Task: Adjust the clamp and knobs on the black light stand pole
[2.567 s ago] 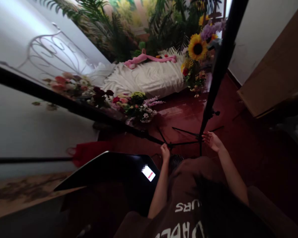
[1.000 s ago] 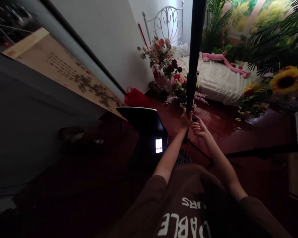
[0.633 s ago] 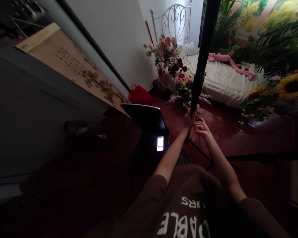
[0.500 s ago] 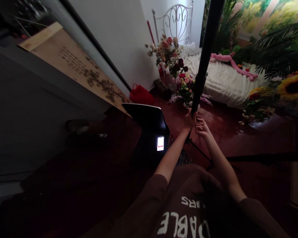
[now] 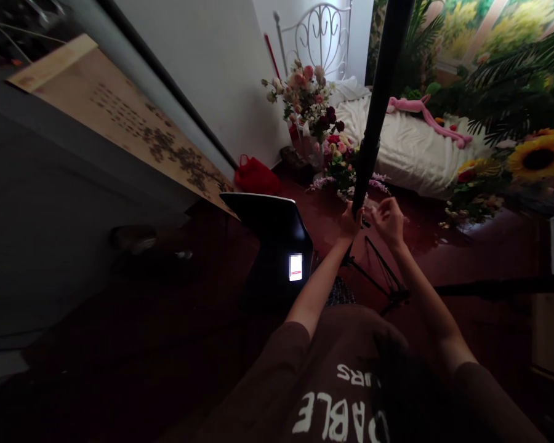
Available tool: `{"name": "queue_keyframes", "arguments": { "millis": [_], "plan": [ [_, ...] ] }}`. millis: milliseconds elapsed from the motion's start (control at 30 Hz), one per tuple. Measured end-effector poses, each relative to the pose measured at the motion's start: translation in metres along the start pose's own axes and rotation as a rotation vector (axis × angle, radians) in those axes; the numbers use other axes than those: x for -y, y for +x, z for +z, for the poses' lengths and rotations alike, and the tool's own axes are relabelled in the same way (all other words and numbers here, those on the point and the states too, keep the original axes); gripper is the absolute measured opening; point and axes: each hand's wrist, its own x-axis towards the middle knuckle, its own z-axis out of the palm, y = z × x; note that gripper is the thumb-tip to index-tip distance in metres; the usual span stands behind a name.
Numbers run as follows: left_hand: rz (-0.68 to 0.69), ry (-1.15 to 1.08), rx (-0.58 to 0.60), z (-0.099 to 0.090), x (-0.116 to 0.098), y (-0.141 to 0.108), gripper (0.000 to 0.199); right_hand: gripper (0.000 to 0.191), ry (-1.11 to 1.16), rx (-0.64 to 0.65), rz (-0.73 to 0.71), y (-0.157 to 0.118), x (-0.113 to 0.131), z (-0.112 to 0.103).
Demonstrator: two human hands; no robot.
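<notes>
My left hand point(image 5: 351, 223) is closed around a black stand pole point(image 5: 375, 117), which rises past the top of the view. Its tripod legs point(image 5: 383, 277) spread on the floor below my hands. My right hand point(image 5: 386, 223) is raised just to the right of the pole, apart from it, with fingers loosely curled and nothing in them. Left of my left forearm stands a black curved panel point(image 5: 268, 237) with a small lit screen point(image 5: 295, 267).
A white-sheeted bed point(image 5: 410, 147) with a pink plush toy point(image 5: 425, 111) lies ahead, behind flower bouquets point(image 5: 337, 166) on the glossy dark red floor point(image 5: 425, 246). A sunflower arrangement point(image 5: 538, 159), red bag point(image 5: 256, 177) and long painted scroll point(image 5: 157, 138) stand nearby.
My right hand has moved up and away from the pole, its fingers spreading slightly. My left hand stays on the pole. The view has shifted slightly.
</notes>
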Motion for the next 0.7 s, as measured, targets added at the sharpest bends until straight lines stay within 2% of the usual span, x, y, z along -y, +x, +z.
{"name": "queue_keyframes", "arguments": {
  "millis": [67, 133, 200, 267, 367, 533, 633, 700],
  "plan": [
    [-0.014, 0.018, -0.029, 0.001, 0.001, 0.0, 0.054, 0.037, 0.023, -0.06, -0.149, 0.023, 0.026, 0.007],
    [-0.02, 0.018, -0.045, 0.001, 0.001, -0.001, 0.055, 0.058, -0.036, -0.038, -0.295, 0.046, 0.05, 0.018],
    [-0.013, 0.003, -0.044, 0.0, -0.001, -0.001, 0.051, 0.066, -0.139, 0.013, -0.383, 0.066, 0.066, 0.032],
    [-0.001, -0.004, -0.036, -0.001, -0.004, -0.001, 0.046, 0.067, -0.223, 0.022, -0.377, 0.079, 0.074, 0.046],
    [-0.011, 0.0, -0.022, -0.003, -0.009, 0.0, 0.043, 0.064, -0.269, 0.013, -0.294, 0.088, 0.074, 0.059],
    [0.016, -0.075, -0.02, -0.004, -0.017, 0.0, 0.046, 0.07, -0.28, 0.037, -0.271, 0.088, 0.061, 0.062],
    [0.044, -0.141, -0.057, 0.0, -0.014, 0.0, 0.054, 0.074, -0.293, 0.02, -0.235, 0.076, 0.047, 0.065],
    [0.065, -0.179, -0.053, 0.003, -0.009, 0.002, 0.052, 0.079, -0.297, 0.008, -0.201, 0.06, 0.033, 0.071]
  ]
}}
